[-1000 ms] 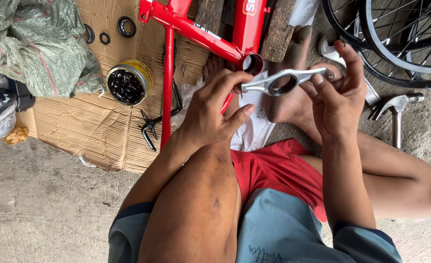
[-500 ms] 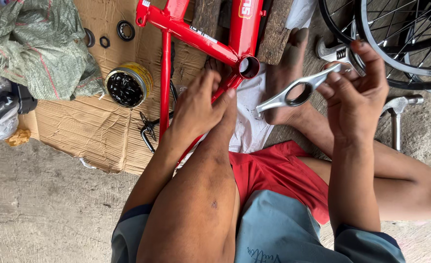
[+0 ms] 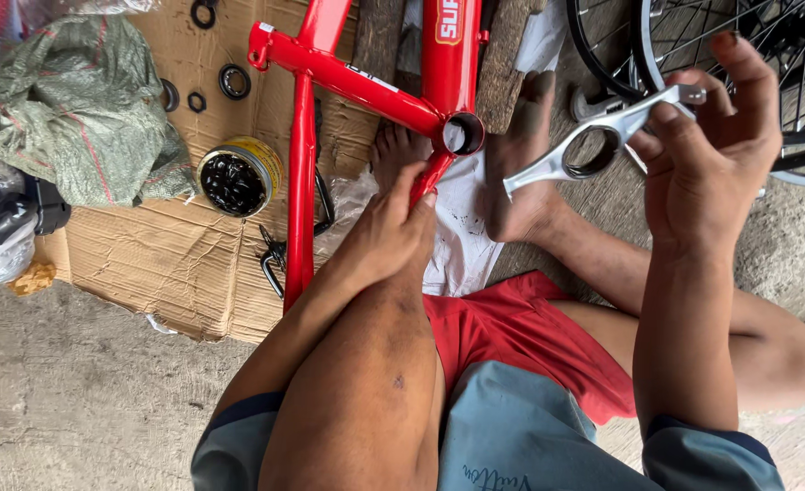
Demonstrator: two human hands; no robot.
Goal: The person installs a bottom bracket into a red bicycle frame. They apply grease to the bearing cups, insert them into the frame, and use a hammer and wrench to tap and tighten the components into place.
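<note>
My right hand (image 3: 714, 159) holds a flat silver metal wrench (image 3: 593, 145) with a large ring opening, raised above my right foot. My left hand (image 3: 387, 232) rests on a tube of the red bicycle frame (image 3: 366, 86), just below the frame's round open shell (image 3: 462, 135). The frame lies across brown cardboard (image 3: 130, 245) and a white cloth (image 3: 462, 245). I sit on the ground in red shorts with both bare feet near the frame.
A yellow tin of black grease (image 3: 237, 175) stands open on the cardboard, with black rings (image 3: 234, 80) beyond it. A green sack (image 3: 75, 109) lies at left. Spoked bicycle wheels (image 3: 694, 45) lie at top right. Concrete floor (image 3: 75, 400) surrounds the area.
My left hand let go of the wrench and dropped onto the red frame tube. My right hand carried the wrench to the right and up.
</note>
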